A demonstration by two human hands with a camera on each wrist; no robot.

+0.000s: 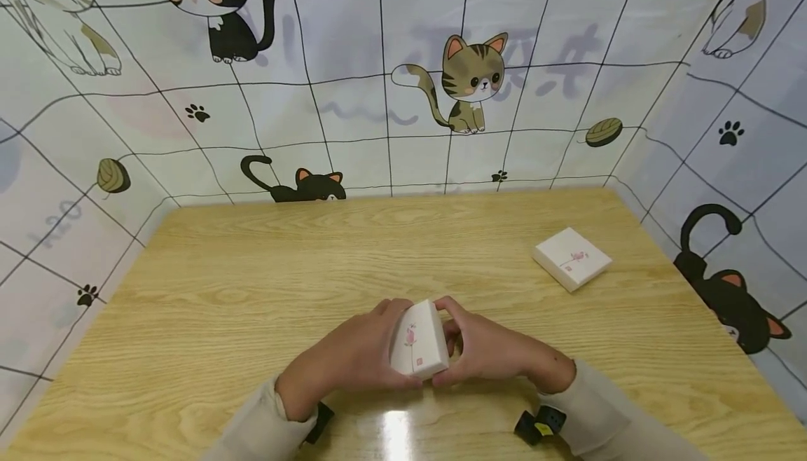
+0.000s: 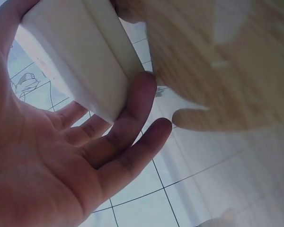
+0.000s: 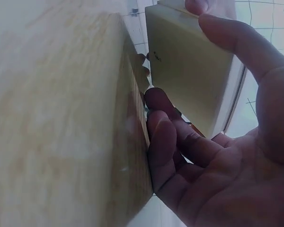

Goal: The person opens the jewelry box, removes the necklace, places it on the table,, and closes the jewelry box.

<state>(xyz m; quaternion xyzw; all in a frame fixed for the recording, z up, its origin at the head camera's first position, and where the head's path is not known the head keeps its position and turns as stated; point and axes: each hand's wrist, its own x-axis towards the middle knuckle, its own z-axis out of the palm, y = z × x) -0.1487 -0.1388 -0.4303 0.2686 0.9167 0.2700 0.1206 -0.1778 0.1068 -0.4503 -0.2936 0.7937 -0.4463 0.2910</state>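
Between the two hands a small white box (image 1: 416, 342) with a pink flower print is tilted just over the table. My left hand (image 1: 356, 352) grips its left side, thumb at the near edge. In the left wrist view, curled fingers support the box (image 2: 75, 56) along its side and lower edge. On the other side, my right hand (image 1: 492, 349) pinches it with thumb and fingers at the right edge. The right wrist view shows the box's plain underside (image 3: 189, 71) with a small dark mark. Part of the left side is hidden behind the left hand.
A similar white box (image 1: 572, 259) with a pink flower print lies on the wooden table (image 1: 284, 251), to the right and further back. Cat-printed cloth (image 1: 353, 111) with a grid pattern hangs along the back and both sides of the table.
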